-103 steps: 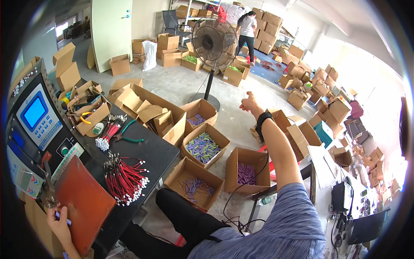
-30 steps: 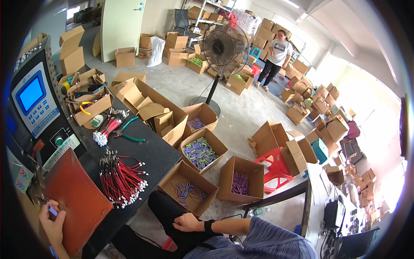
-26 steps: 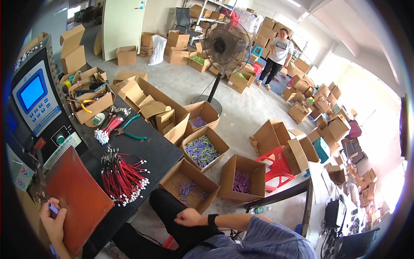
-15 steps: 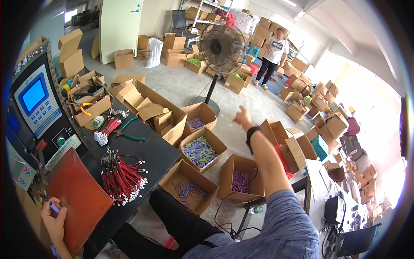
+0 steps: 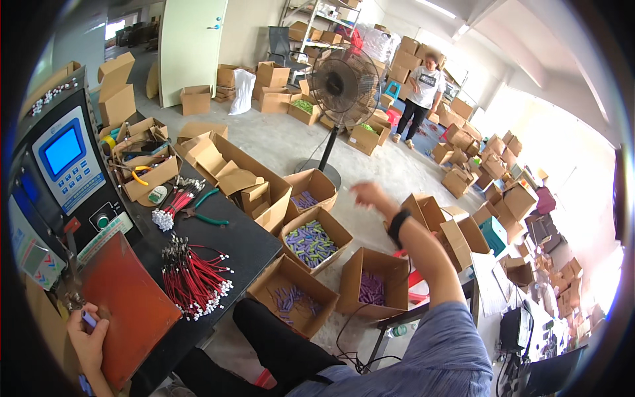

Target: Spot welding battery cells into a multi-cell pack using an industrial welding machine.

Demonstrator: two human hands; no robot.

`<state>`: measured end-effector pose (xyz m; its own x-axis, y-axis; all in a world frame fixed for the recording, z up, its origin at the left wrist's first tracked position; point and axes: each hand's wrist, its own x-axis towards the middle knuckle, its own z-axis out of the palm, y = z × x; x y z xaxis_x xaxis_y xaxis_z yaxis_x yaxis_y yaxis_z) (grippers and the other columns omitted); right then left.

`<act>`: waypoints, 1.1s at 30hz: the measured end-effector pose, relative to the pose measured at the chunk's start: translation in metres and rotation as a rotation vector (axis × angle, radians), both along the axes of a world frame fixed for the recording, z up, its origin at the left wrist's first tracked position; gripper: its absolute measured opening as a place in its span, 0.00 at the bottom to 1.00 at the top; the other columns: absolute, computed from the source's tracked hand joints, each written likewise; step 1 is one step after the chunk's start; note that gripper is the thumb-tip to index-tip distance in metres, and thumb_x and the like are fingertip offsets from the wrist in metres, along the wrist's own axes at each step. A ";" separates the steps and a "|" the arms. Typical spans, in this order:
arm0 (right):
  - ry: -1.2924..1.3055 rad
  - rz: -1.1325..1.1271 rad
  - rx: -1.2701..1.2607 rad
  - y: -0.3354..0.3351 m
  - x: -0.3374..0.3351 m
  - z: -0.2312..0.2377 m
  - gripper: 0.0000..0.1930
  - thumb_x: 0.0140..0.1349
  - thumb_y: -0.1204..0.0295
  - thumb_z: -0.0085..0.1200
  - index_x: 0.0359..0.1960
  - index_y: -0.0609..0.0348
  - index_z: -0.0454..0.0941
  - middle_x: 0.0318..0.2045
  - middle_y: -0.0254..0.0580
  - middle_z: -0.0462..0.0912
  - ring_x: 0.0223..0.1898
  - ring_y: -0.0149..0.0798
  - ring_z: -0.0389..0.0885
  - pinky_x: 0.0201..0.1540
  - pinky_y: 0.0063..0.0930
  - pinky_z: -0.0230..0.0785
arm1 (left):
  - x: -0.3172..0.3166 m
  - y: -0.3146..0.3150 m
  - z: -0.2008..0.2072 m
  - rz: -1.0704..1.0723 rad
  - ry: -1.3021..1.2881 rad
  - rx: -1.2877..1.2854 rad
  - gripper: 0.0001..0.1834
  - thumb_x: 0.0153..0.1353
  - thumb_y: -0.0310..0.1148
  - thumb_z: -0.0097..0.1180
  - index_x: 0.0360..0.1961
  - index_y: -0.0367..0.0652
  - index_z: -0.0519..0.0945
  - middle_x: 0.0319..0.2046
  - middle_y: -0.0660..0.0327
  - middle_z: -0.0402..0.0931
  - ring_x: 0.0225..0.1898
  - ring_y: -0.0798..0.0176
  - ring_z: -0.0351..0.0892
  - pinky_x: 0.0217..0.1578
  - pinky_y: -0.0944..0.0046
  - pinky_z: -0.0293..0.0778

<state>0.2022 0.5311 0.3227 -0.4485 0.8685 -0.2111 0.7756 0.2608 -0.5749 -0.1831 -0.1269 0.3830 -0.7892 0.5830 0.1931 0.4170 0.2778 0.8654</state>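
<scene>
Pinching a small purple piece [image 5: 88, 319] in my left hand [image 5: 86, 337], fingers curled shut on it, right at the near edge of the red mat [image 5: 129, 301]. My right hand [image 5: 370, 195] is up in the air over the boxes [image 5: 317, 241] of purple parts, fingers loose and a bit blurry, holding nothing that I can see. Red wires [image 5: 192, 274] lie just right of the mat on the black bench [image 5: 231, 238].

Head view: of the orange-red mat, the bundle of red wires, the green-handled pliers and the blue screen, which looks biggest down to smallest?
1. Orange-red mat, clearly largest.
2. Bundle of red wires.
3. Blue screen and green-handled pliers look about alike; fisheye bending near the rim makes ranking them unsure.
</scene>
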 end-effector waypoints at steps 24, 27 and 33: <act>0.292 0.729 0.032 -0.391 -0.051 -0.228 0.05 0.54 0.68 0.49 0.30 0.54 0.74 0.17 0.47 0.77 0.22 0.51 0.78 0.25 0.42 0.69 | -0.003 0.000 -0.006 0.026 -0.151 0.081 0.24 0.46 0.17 0.54 0.48 0.38 0.70 0.37 0.62 0.70 0.37 0.73 0.69 0.39 0.74 0.65; 0.277 0.727 0.038 -0.392 -0.052 -0.226 0.05 0.54 0.69 0.49 0.30 0.54 0.74 0.17 0.46 0.77 0.22 0.50 0.77 0.25 0.41 0.69 | -0.005 -0.003 -0.007 0.023 -0.134 0.058 0.24 0.47 0.17 0.55 0.48 0.39 0.70 0.37 0.63 0.71 0.36 0.73 0.69 0.39 0.74 0.65; 0.257 0.732 0.041 -0.391 -0.053 -0.223 0.06 0.54 0.68 0.48 0.29 0.54 0.74 0.17 0.46 0.76 0.22 0.50 0.77 0.25 0.41 0.69 | -0.006 -0.004 -0.006 0.006 -0.112 0.020 0.23 0.47 0.18 0.56 0.47 0.39 0.71 0.36 0.63 0.70 0.36 0.74 0.69 0.38 0.74 0.65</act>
<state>0.1494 0.1403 0.0994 -0.9415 0.3369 0.0029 0.2413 0.6801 -0.6923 -0.1893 -0.1311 0.3769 -0.8101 0.5749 0.1152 0.3159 0.2624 0.9118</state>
